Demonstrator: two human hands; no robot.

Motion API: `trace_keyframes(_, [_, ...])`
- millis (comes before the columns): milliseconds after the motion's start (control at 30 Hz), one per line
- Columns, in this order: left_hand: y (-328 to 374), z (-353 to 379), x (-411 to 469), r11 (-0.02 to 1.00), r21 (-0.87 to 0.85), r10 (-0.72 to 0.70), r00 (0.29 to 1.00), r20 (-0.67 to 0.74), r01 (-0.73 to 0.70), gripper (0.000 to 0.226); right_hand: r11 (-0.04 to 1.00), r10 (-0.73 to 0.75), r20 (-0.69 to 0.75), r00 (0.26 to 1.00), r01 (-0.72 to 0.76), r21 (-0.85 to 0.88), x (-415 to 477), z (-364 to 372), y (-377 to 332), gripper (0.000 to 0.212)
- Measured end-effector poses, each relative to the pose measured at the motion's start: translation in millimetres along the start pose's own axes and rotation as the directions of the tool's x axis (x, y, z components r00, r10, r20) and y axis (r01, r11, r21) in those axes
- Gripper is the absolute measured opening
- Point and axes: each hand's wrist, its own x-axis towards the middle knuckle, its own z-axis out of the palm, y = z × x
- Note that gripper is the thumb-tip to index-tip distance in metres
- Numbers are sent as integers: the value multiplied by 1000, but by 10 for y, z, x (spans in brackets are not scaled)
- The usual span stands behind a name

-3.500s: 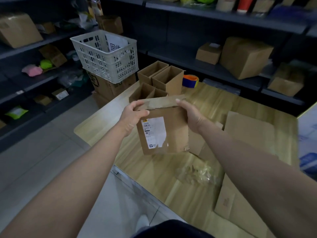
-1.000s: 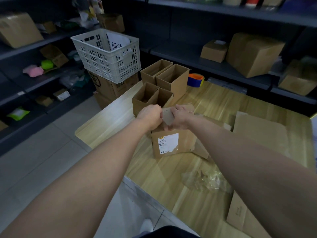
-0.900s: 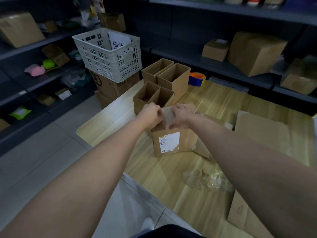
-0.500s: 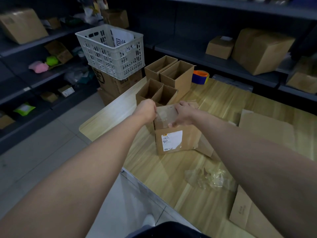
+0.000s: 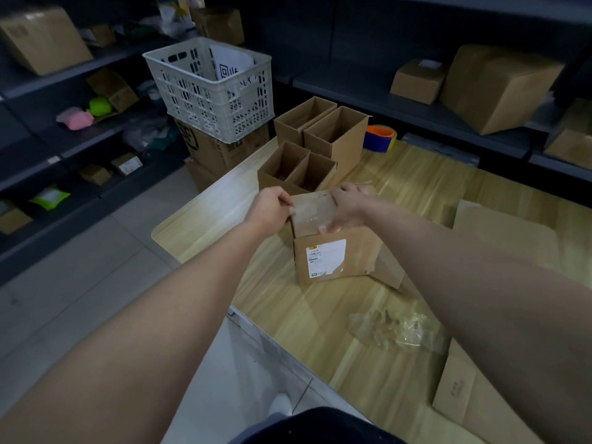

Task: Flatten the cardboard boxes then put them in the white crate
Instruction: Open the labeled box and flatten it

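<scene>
Hands meet on the top of one labelled cardboard box [image 5: 333, 256], which stands upright on the wooden table [image 5: 423, 184] near its left edge. The left hand [image 5: 272, 208] is curled, its fingertips pinching the left edge of the box's taped top flap. The right hand [image 5: 347, 208] lies over the flap's right side, fingers bent round the far edge and thumb pressed at the near edge, so it grips the flap too.

Four open boxes stand just behind: two taller ones [image 5: 336, 136] at the back and two lower ones [image 5: 298, 169] in front, all touching side by side. One white crate [image 5: 211, 91] sits on a stacked brown carton [image 5: 221, 149] just beyond the table's far left corner, with one printed sheet [image 5: 229, 64] inside. Two flattened cardboard pieces lie to the right, one far [image 5: 503, 229] and one near [image 5: 464, 389]. One wad of crumpled clear film [image 5: 394, 328] lies between them, and one orange-and-blue tape roll [image 5: 379, 137] sits beside the taller boxes.
</scene>
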Motion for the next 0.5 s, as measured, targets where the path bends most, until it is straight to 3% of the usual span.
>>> trace_keyframes(100, [-12, -16, -12, 999, -38, -13, 1000, -1, 13, 19, 1000, -3, 0, 1000, 3, -4, 16, -3, -17, 95])
trace_keyframes(500, [6, 16, -17, 996, 84, 12, 1000, -4, -11, 15, 999, 7, 16, 1000, -6, -42, 71, 5, -16, 100])
